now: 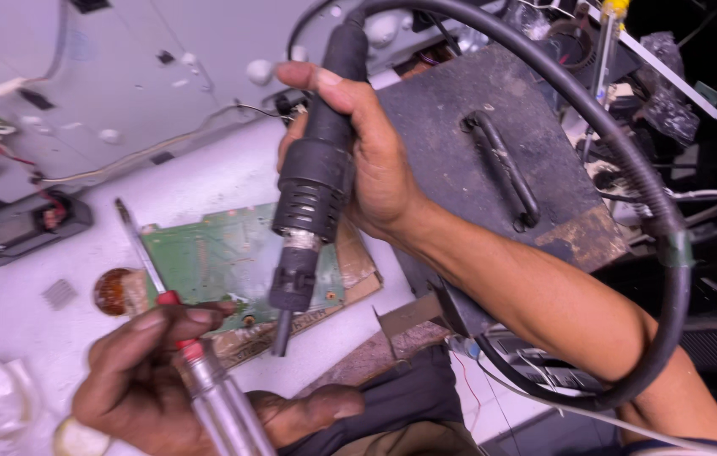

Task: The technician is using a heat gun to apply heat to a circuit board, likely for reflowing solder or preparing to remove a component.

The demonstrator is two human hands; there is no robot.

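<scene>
Right hand [371, 160] clamped round black hot-air wand [312, 181], long axis near vertical, nozzle tip down, hovering just above near edge of green circuit board [223, 253] flat on counter [206, 169]. Left hand [173, 376] closed on metal tweezers [143, 253], tips angled far-left along board's left edge. Board far of left hand, left of right. Hands well apart.

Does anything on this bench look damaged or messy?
Yes. The dark metal box has a rusty, worn patch near its lower corner. The green circuit board lies on torn, scuffed cardboard, and loose wires trail over the table.
</scene>
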